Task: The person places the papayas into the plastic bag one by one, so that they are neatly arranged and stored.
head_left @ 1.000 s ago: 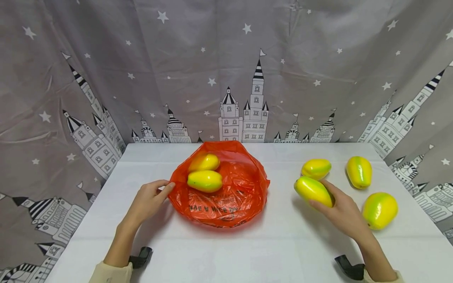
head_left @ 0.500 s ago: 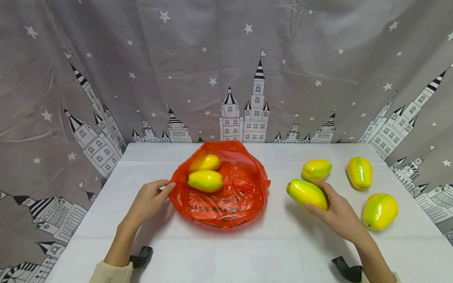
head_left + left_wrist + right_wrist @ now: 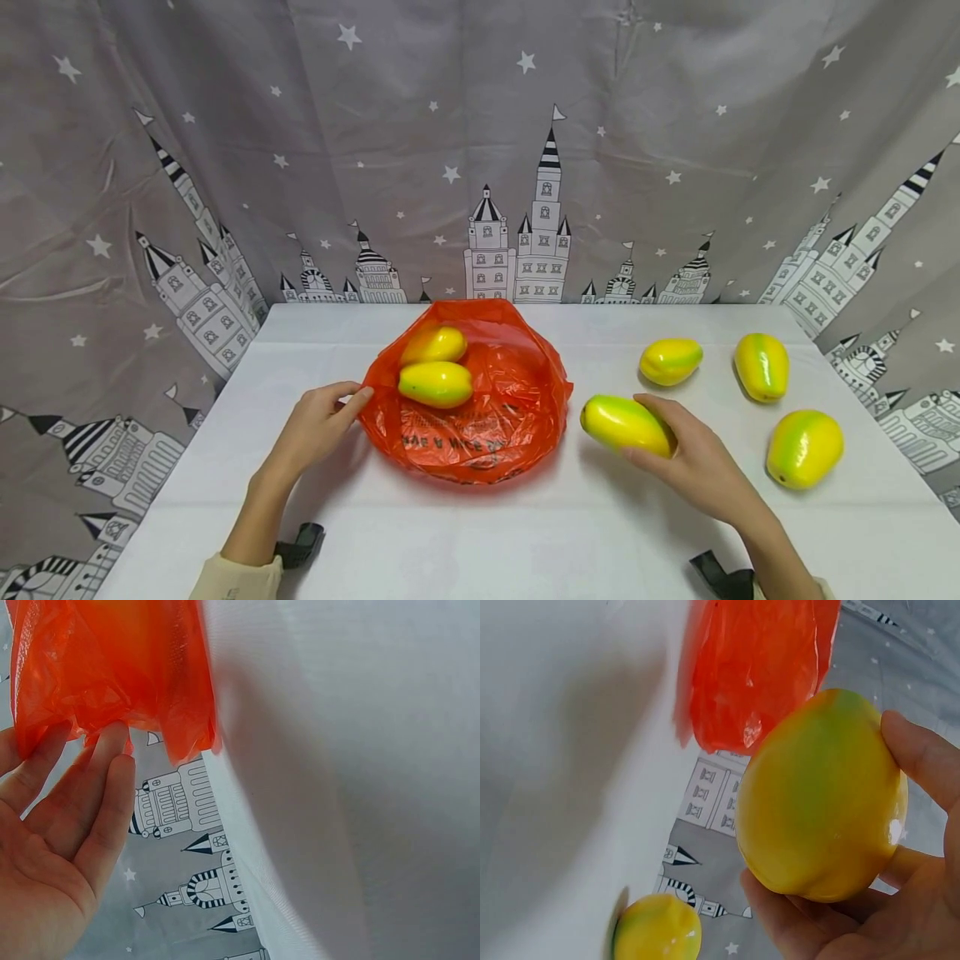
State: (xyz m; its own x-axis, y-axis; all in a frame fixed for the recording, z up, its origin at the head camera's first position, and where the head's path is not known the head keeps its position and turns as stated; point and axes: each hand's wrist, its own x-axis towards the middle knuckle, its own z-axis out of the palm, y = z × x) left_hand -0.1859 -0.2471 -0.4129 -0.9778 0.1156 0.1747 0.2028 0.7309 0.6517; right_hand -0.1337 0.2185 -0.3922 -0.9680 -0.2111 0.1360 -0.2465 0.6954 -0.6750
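Observation:
In the head view my left hand (image 3: 318, 423) pinches the left rim of a red plastic bag (image 3: 480, 450) with printed lettering. The left wrist view has the fingertips at the edge of the bag (image 3: 97, 667). Inside the open bag lie two glossy yellow-green papayas, one (image 3: 435, 384) in front of the other (image 3: 438, 344). To the right of the bag, my right hand (image 3: 693, 458) grips another papaya (image 3: 626, 423) above the table, thumb on the near side. The right wrist view shows this papaya (image 3: 821, 799) between thumb and fingers, overlapping the bag (image 3: 754, 667).
Three more papayas lie on the right of the white table (image 3: 525, 542): one behind the right hand (image 3: 671, 361), one at the back right (image 3: 762, 367), and one nearer the front (image 3: 805, 449). A grey castle-print curtain (image 3: 480, 125) stands behind.
My right hand has moved left and slightly toward me with the papaya, closer to the bag. The left hand and the bag stay as they were.

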